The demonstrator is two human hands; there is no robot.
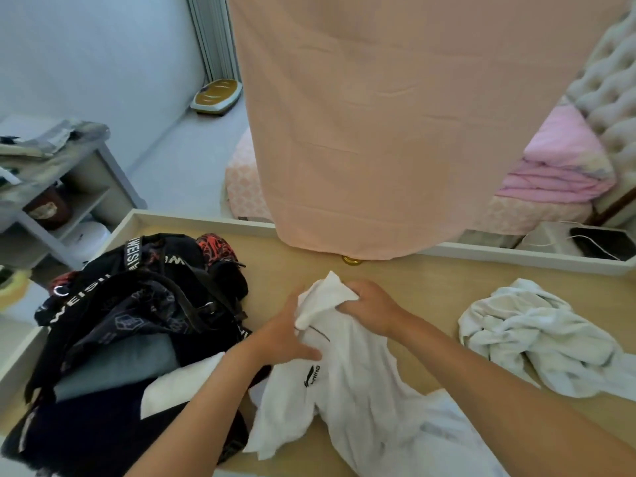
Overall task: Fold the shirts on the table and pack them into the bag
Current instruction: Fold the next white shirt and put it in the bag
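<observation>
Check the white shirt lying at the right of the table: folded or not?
Not folded. The white shirt at the right lies crumpled in a loose heap on the table.

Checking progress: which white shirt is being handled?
The logo shirt, gripped by left hand and right hand; the other shirt lies crumpled, untouched, at right.

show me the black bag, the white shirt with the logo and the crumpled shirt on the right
black bag (137, 304): head view, patterned front fabric
logo shirt (358, 390): head view, chest beside the logo
crumpled shirt (530, 339): head view, middle of the heap
</observation>
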